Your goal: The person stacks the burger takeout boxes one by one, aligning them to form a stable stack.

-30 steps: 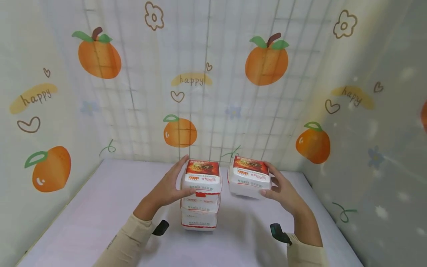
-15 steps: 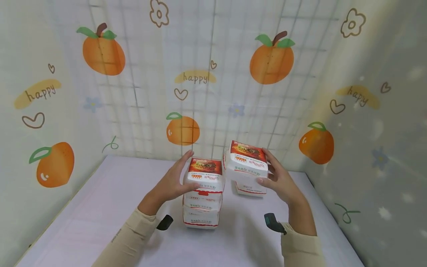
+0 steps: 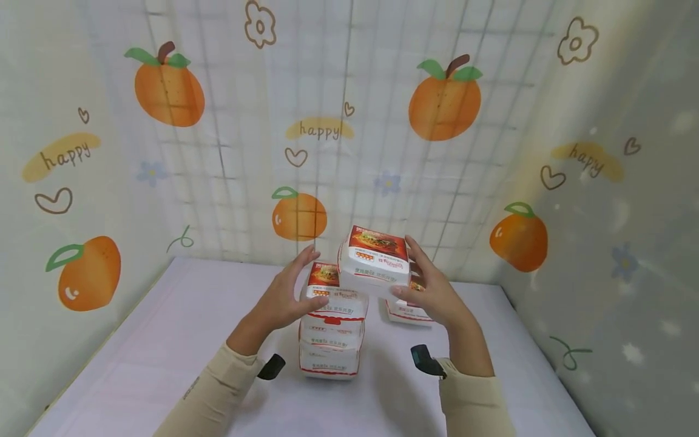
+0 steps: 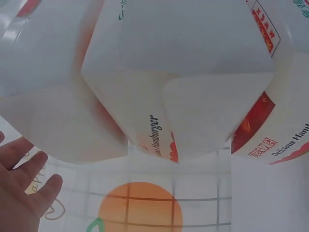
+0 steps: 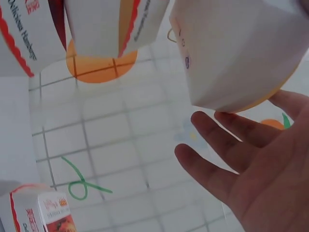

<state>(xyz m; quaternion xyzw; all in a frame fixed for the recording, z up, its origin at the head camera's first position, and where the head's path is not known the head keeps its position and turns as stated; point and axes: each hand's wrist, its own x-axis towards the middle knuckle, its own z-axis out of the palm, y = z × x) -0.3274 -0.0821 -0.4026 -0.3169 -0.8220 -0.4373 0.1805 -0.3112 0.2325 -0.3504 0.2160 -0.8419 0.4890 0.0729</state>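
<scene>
A white burger box [image 3: 379, 270] with a red burger picture on its lid is raised in the head view, tilted, overlapping the right side of a stack's top. My right hand [image 3: 437, 297] grips its right side, thumb low at the front and fingers behind. The stack holds three like boxes, with the top box [image 3: 341, 308] partly covered by the raised one. My left hand [image 3: 280, 303] holds that top box at its left side, thumb across the front. Below it stand the middle box [image 3: 330, 335] and the bottom box [image 3: 329, 363], on the table.
Another burger box [image 3: 405, 312] sits on the white table [image 3: 180, 340], right of the stack and partly hidden by my right hand. A printed curtain [image 3: 371, 152] with oranges hangs over a wire grid behind the table and along its sides.
My right hand has lifted the burger box up and carried it left towards the stack's top. The box on the table behind it has come into view. My left hand stays at the stack.
</scene>
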